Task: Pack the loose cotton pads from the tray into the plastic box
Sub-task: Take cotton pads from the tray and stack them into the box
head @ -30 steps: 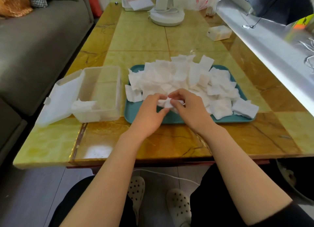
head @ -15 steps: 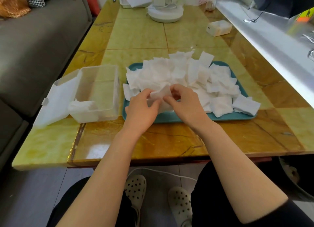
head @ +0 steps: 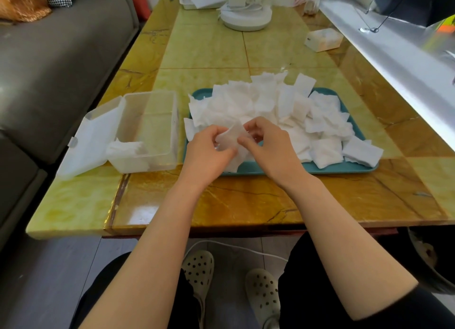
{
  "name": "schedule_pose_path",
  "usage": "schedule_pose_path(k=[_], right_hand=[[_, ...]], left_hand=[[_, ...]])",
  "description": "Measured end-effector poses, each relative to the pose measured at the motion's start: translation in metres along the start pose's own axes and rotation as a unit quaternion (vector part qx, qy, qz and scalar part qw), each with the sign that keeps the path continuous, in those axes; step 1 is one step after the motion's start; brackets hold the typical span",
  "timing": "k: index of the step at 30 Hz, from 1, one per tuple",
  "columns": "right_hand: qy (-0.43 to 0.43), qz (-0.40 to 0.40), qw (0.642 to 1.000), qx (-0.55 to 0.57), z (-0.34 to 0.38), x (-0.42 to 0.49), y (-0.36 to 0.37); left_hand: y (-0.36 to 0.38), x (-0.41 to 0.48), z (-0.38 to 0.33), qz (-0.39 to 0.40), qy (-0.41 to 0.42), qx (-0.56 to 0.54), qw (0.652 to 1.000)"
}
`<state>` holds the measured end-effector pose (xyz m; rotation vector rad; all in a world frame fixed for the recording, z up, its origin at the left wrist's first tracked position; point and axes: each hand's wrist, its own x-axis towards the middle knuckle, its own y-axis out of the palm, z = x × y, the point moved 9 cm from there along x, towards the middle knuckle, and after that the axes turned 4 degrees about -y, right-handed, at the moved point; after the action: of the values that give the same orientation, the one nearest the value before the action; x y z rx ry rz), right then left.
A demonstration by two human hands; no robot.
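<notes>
Both hands meet over the near edge of the teal tray [head: 344,168], the left hand [head: 206,156] and right hand [head: 268,151] pinching one cotton pad [head: 230,139] between them. Beyond their fingers lies the loose pile of pads [head: 270,107]. Left of the left hand sits the clear plastic box [head: 147,131], lid open, a few pads [head: 125,147] inside.

Box [head: 147,131] left of tray [head: 295,168] w/ pads [head: 270,107] piled on it.

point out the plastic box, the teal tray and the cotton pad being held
plastic box [head: 152,165], head view, front wall
teal tray [head: 283,168], head view, near rim
held cotton pad [head: 229,137], head view, middle
</notes>
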<state>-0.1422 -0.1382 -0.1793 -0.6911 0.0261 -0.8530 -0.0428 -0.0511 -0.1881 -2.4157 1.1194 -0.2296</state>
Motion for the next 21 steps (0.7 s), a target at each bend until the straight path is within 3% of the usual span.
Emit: schedule_pose_path(k=[4, 9, 13, 18, 21], right_hand=[[-0.002, -0.018, 0.998, -0.065, -0.001, 0.001, -0.005], [-0.028, 0.001, 0.998, -0.05, 0.002, 0.002, 0.005], [-0.049, -0.093, 0.994, -0.02, 0.012, -0.002, -0.006], [-0.004, 0.037, 0.998, -0.05, 0.001, -0.003, 0.021], [0.0, 0.028, 0.998, -0.058, 0.002, 0.0, 0.015]], left_hand=[[-0.001, 0.002, 0.003, -0.009, -0.023, 0.002, 1.0], [-0.005, 0.002, -0.002, -0.024, 0.008, -0.011, 1.0], [-0.009, 0.008, 0.005, -0.065, 0.008, 0.011, 0.998], [-0.011, 0.012, 0.008, -0.079, -0.004, 0.003, 0.997], [-0.013, 0.013, 0.009, -0.083, -0.008, 0.001, 0.996]])
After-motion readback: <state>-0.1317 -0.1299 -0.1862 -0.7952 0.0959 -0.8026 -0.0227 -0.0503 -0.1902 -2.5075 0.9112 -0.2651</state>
